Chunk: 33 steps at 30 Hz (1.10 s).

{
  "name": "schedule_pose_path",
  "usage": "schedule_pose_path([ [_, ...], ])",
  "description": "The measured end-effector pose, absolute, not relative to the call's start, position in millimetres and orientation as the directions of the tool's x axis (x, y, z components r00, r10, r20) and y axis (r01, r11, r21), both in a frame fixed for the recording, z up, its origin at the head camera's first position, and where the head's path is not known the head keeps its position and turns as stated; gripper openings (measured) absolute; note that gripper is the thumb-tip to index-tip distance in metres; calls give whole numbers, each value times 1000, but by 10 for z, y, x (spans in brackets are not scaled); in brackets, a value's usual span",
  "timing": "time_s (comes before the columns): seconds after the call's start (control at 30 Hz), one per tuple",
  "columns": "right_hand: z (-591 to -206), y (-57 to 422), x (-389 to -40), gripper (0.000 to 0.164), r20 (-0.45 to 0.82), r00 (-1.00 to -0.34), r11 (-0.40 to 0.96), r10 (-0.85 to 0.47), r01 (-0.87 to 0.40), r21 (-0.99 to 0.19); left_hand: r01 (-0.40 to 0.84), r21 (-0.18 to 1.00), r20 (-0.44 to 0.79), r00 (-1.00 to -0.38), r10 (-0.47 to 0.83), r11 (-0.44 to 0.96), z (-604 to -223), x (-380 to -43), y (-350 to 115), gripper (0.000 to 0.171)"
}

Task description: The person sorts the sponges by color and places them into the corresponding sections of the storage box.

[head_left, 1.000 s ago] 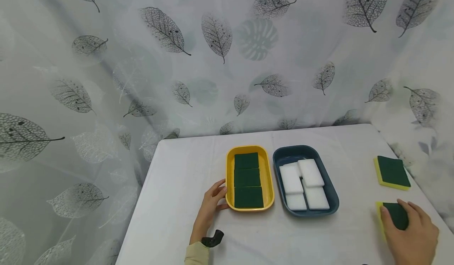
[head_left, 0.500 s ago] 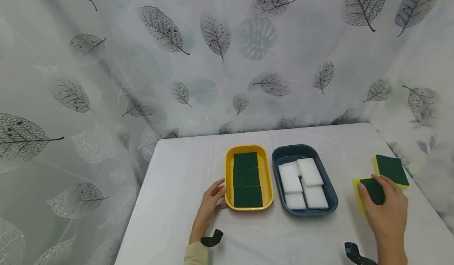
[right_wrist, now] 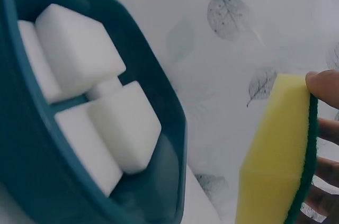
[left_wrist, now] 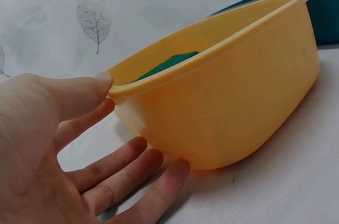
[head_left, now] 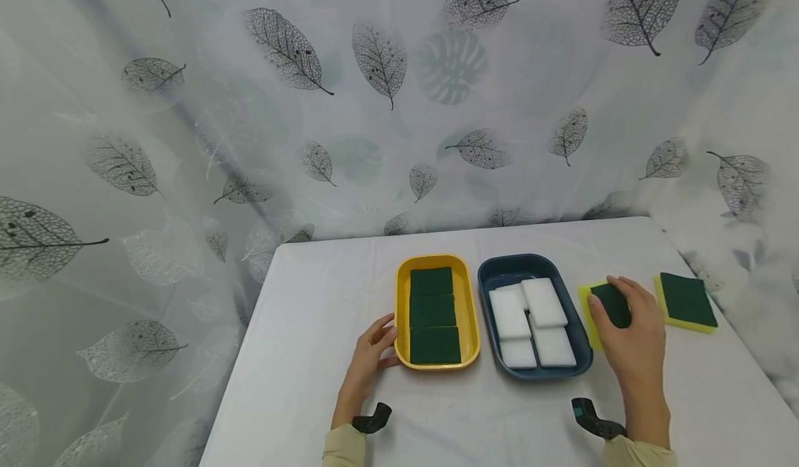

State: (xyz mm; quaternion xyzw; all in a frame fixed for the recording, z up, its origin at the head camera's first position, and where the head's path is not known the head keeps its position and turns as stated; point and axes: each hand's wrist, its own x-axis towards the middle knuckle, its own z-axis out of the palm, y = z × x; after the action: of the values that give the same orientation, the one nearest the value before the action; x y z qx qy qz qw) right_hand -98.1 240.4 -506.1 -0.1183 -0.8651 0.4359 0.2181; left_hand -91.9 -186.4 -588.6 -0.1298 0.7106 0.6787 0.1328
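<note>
In the head view my right hand (head_left: 633, 335) holds a yellow and green scouring sponge (head_left: 612, 305) by its edges, over the right rim of the dark blue tray (head_left: 583, 338). The right wrist view shows the sponge (right_wrist: 275, 155) tilted, thumb and fingers on its green scouring side. My left hand (head_left: 370, 356) is against the left side of the yellow tray (head_left: 471, 321). Seen from the left wrist, the thumb (left_wrist: 85, 91) touches the rim of the yellow tray (left_wrist: 228, 91), and the spread, nearly straight fingers touch its outer wall.
Three green-topped sponges (head_left: 433, 311) lie in a row in the yellow tray. White sponge blocks (head_left: 544, 302) are piled in the blue tray. Another green and yellow sponge (head_left: 686, 300) lies near the right edge of the white-covered table (head_left: 318, 300). Leaf-patterned curtains (head_left: 374, 141) surround it.
My right hand has moved left with its sponge, from the table's right side to the blue tray's right rim. The left hand has stayed at the yellow tray.
</note>
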Motion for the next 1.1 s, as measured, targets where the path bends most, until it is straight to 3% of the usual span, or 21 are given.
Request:
schedule_pose_path([
  [0.3,-4980,2107,-1169,52,382,-878,617,290,-133,-775,-363,930,-363,-932,-3,52,-5892,-925,-1877,59],
  [0.63,-4977,1710,-1320,55,525,-850,650,30,-383,-656,-363,930,-363,-932,-3,51,-5891,-926,-1868,61],
  [1.1,-4979,1236,-1371,66,522,-782,619,-341,-605,-501,-368,928,-369,-930,-4,51,-5870,-920,-1866,60],
])
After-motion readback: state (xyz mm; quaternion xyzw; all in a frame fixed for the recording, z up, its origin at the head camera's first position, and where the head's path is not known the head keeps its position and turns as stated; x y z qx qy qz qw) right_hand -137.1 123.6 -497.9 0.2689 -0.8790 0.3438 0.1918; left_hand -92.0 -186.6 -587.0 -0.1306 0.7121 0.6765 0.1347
